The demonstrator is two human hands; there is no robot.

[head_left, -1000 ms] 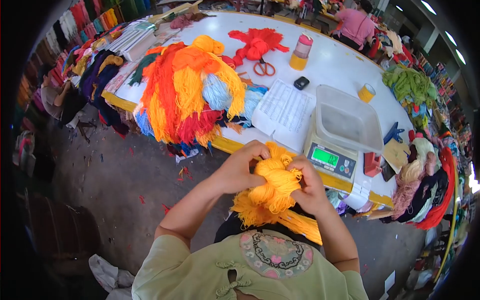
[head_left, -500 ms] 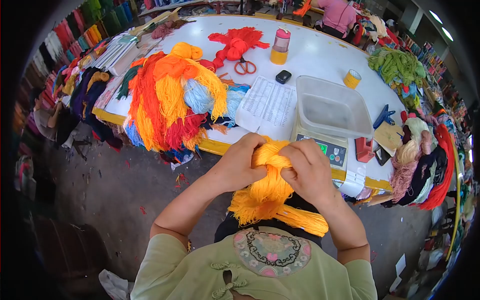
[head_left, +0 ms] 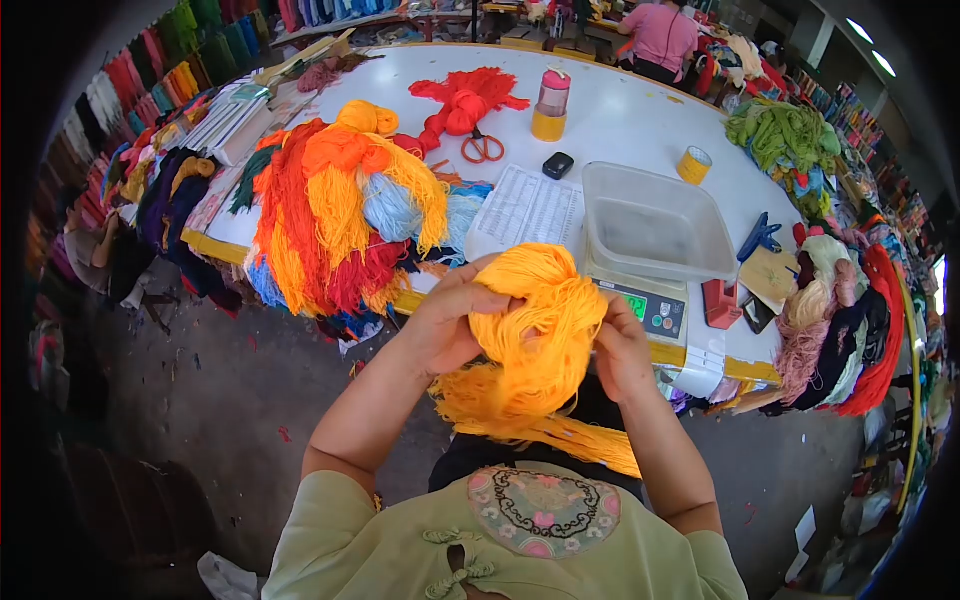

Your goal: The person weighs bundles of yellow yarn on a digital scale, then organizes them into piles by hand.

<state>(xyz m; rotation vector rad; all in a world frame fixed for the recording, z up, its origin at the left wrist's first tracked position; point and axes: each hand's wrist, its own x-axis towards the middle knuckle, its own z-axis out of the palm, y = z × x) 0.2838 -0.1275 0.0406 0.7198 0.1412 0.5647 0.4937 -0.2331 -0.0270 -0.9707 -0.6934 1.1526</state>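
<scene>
A thick skein of orange-yellow yarn is held up in front of my body, its loose strands hanging over my lap. My left hand is closed around the skein's left side, thumb on top. On the right edge, my right hand pinches the strands; some of its fingertips are hidden by the yarn. Just beyond the hands stands a digital scale with a lit green display, and a clear plastic tub rests on it. A printed sheet lies beside the tub.
To the left, a heap of orange, red and blue yarn hangs over the table edge. Farther back are red yarn, scissors, a bottle and a tape roll. More skeins hang at right. A person in pink is beyond the table.
The knotted top of the skein has come loose into a wider, rounder bundle. My hands have moved apart, the left one shifting left and down its side.
</scene>
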